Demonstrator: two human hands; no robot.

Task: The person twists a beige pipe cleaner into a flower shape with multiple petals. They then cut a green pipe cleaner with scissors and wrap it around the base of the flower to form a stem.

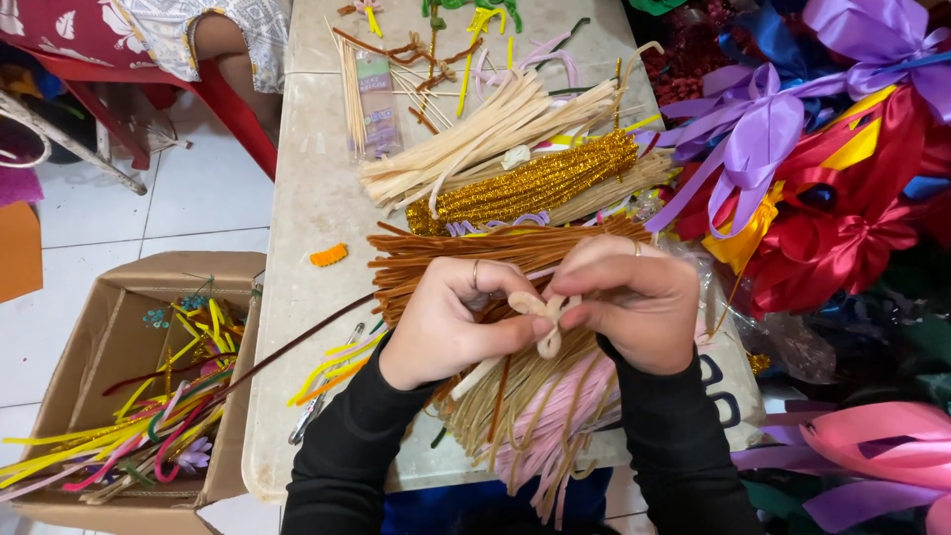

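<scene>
My left hand [451, 317] and my right hand [634, 297] meet over the table, both pinching a cream pipe cleaner [548, 319] bent into small loops. Its tail runs down and left from my left hand. Both arms wear black sleeves. Under my hands lie a bundle of brown pipe cleaners [446, 260] and a pile of beige and pink pipe cleaners [540, 416]. A long dark brown pipe cleaner [297, 345] stretches left toward the box.
Cream [485, 139] and gold glitter pipe cleaners [535, 183] and thin wooden sticks [349, 89] lie farther on the stone table [312, 188]. A cardboard box [89, 327] of coloured pipe cleaners sits left. Purple, red and pink ribbon bows [822, 188] crowd the right. A seated person [198, 40] is far left.
</scene>
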